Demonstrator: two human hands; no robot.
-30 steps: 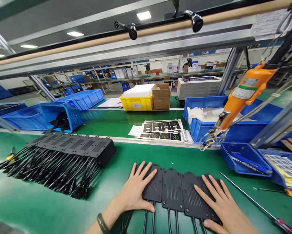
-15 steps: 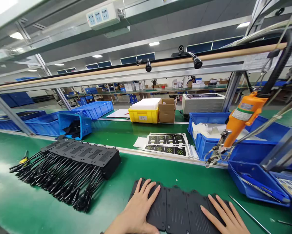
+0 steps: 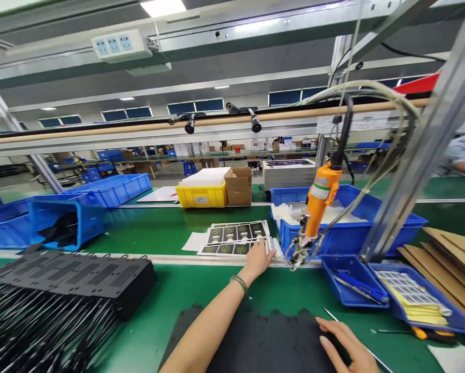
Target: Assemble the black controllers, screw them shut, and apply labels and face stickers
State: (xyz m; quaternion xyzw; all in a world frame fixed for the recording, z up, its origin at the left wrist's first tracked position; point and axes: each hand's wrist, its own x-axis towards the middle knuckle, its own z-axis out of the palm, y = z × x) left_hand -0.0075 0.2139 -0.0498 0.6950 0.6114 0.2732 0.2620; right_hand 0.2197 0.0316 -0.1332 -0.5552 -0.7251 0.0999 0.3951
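My left hand (image 3: pixel 259 258) is stretched forward over the right end of the black-and-yellow printed label sheets (image 3: pixel 224 249), beside a small white roll (image 3: pixel 276 249). Its fingers and thumb look apart, and part of them is hidden behind the hand. Close to me lies a row of black plastic housings (image 3: pixel 271 342), side by side, blurred and partly covered by my left forearm. At the right end of that row rests my right hand (image 3: pixel 347 346), open, thumb and fingers spread along the edge.
Black boxes with cables (image 3: pixel 96 280) stand on the left. An orange electric screwdriver (image 3: pixel 318 199) hangs at right before a blue bin (image 3: pixel 383 225). Small blue trays (image 3: pixel 352 300), a metal rod (image 3: pixel 329 312) and cardboard sheets (image 3: pixel 442 274) lie to the right.
My left hand has left the black housings and moved forward to the label sheets. My right hand stays at the right end of the row. The view has turned right.
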